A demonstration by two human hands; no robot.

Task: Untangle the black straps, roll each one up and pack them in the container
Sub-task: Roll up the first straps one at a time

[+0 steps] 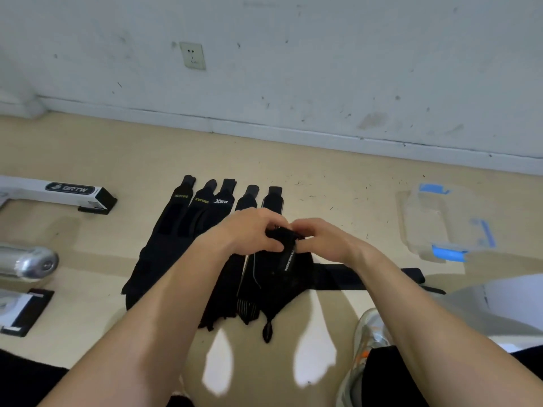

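Several black straps (176, 230) lie side by side on the beige floor, their tips pointing toward the wall. My left hand (252, 230) and my right hand (320, 239) meet above them, and both pinch the top end of one black strap (279, 268) with white lettering, which hangs down from my fingers. Another black strap (338, 277) runs off to the right under my right forearm. The clear plastic container (435, 221) with blue clips sits on the floor at the right, apart from the straps.
A white and black box (58, 192) lies at the left, with a silver metal cylinder (29, 262) below it. A white wall with a socket (192, 55) stands behind. A grey shoe (367, 342) is at the lower right.
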